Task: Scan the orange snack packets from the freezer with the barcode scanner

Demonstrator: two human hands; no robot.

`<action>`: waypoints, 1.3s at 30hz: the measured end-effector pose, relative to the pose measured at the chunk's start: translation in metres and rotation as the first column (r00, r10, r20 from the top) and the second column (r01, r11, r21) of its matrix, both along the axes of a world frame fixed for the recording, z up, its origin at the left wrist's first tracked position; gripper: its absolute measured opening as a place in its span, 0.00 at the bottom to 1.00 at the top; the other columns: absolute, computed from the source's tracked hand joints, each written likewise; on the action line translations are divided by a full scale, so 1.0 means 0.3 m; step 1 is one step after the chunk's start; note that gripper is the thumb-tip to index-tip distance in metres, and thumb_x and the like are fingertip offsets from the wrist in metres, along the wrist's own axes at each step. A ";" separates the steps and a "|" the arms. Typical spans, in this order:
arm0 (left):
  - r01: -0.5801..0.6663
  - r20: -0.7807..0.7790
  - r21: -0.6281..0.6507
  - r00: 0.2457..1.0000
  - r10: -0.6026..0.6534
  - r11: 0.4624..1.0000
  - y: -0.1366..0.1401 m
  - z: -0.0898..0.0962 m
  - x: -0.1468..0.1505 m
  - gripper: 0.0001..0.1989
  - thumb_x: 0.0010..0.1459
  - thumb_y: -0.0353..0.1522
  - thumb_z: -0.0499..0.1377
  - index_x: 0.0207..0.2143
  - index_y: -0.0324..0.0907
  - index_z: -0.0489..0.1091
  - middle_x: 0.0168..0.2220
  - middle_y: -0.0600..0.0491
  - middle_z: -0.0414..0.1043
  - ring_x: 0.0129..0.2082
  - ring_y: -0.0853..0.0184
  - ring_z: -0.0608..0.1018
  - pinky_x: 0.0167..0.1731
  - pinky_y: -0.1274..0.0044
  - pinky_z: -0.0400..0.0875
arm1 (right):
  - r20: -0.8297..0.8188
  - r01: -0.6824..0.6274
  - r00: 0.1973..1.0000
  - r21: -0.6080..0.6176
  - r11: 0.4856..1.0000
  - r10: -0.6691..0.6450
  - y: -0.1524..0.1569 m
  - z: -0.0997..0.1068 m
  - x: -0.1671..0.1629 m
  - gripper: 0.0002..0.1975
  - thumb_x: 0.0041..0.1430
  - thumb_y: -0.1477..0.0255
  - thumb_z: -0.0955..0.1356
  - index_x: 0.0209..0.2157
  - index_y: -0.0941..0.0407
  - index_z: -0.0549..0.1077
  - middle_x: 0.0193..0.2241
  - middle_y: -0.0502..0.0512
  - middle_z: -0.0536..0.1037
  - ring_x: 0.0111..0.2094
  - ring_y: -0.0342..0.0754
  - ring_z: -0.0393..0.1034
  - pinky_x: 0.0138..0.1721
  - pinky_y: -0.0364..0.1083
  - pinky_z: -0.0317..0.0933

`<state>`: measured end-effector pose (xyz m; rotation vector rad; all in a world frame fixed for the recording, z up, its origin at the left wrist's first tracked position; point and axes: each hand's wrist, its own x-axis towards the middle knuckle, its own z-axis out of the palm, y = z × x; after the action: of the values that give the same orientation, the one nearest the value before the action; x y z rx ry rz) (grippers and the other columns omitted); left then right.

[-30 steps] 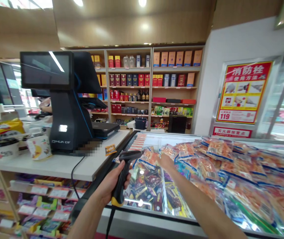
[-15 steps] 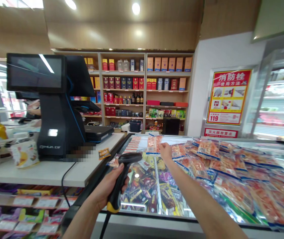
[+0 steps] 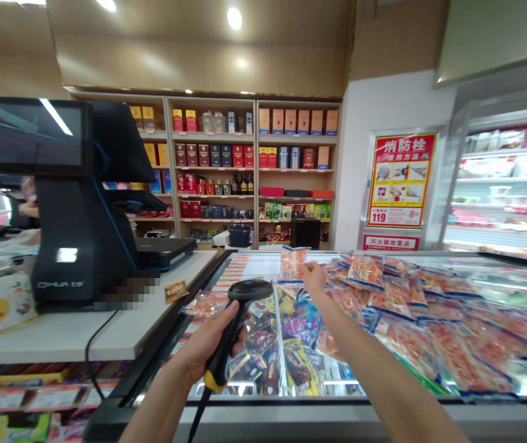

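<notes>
My left hand [image 3: 208, 341] is wrapped round the handle of a black and yellow barcode scanner [image 3: 250, 289], its head pointing forward. My right hand [image 3: 315, 280] pinches the right edge of a clear food packet [image 3: 291, 264] with orange-pink contents and blue edging. This packet stands upright above the freezer's glass top, its barcode side towards me, a little beyond the scanner head. To the right of my right hand lies a heap of similar packets [image 3: 393, 295]. Another packet [image 3: 204, 303] rests at the freezer's left edge, left of the scanner.
The glass-topped freezer [image 3: 263, 403] holds colourful wrapped goods. On the left counter [image 3: 162, 314] stands a black checkout terminal [image 3: 79, 234], near a small orange packet [image 3: 175, 290]. A cable hangs over the counter edge. Shelves with boxes and bottles [image 3: 254, 166] line the back.
My view has turned to the right, so the surroundings shift left. Both hands, with the scanner and the held packet, have moved slightly right over the freezer. The packet at the left edge shows more fully.
</notes>
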<state>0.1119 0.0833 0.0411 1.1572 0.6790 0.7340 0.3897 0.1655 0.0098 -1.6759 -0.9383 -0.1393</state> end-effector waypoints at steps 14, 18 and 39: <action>-0.155 -0.003 0.055 0.988 0.156 0.986 0.091 -0.015 0.020 0.18 0.48 0.45 0.53 0.29 0.37 0.64 0.15 0.57 0.63 0.12 0.76 0.65 0.12 0.84 0.58 | 0.193 0.293 0.947 -0.176 0.940 -0.258 -0.074 0.075 0.245 0.15 0.50 0.72 0.60 0.39 0.61 0.69 0.33 0.61 0.74 0.35 0.50 0.66 0.35 0.45 0.54; -0.234 0.038 0.044 0.972 0.232 0.971 0.122 -0.020 0.003 0.18 0.48 0.45 0.52 0.29 0.37 0.64 0.15 0.57 0.64 0.12 0.76 0.65 0.11 0.84 0.59 | 0.381 0.327 0.883 -0.078 0.942 -0.275 -0.068 0.078 0.207 0.16 0.48 0.74 0.61 0.41 0.60 0.68 0.40 0.61 0.70 0.43 0.52 0.60 0.42 0.48 0.51; -0.371 0.028 -0.068 0.927 0.374 0.926 0.127 -0.056 -0.293 0.17 0.47 0.45 0.54 0.27 0.39 0.64 0.16 0.58 0.63 0.13 0.77 0.64 0.11 0.84 0.58 | 0.113 -0.375 0.819 -0.635 0.675 0.562 0.247 -0.142 -0.568 0.18 0.48 0.65 0.62 0.41 0.56 0.70 0.40 0.60 0.73 0.43 0.54 0.64 0.39 0.49 0.56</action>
<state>0.0239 0.1213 0.0244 0.9627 0.8950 1.0475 0.2194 0.2396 -0.0328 -1.9278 -1.7728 0.2990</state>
